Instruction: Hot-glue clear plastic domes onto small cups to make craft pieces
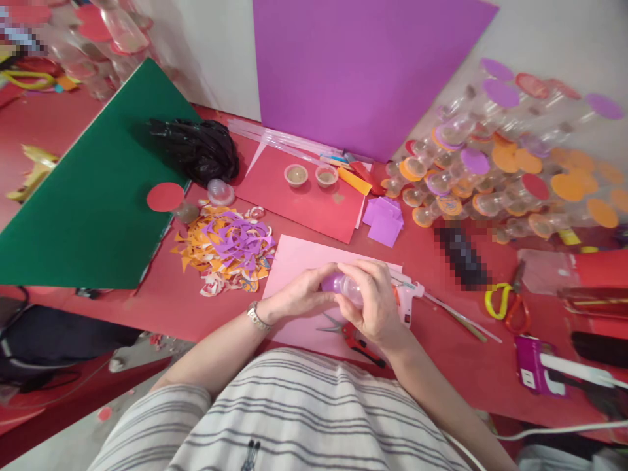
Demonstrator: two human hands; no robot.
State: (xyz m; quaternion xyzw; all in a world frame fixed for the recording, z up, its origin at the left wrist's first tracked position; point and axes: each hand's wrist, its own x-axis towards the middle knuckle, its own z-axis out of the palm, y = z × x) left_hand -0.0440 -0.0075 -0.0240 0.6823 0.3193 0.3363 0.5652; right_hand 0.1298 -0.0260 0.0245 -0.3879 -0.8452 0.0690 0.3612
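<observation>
"Head view: where's the work?"

"At the near middle of the counter point(461, 369), above the pink sheet point(294, 261): a clear plastic piece point(352, 289) with a purple part at its left."

"And the grip?"

"Both hands are closed on it: the left hand point(314, 288) at the purple end, the right hand point(373, 304) around the clear side."

"What looks done?"

"At the far right stands a crowd of clear holders with coloured discs point(475, 160); I'd judge most of those finished. The heap of paper scraps point(230, 242) on the left suggests the cutting is well advanced."

"And left?"

"The held piece, probably. Fingers cover the join, so I can't tell whether it's fixed. Two small cups point(296, 174) sit discless on the red sheet point(304, 203), and purple paper squares point(385, 220) lie to their right, apparently uncut."
</observation>
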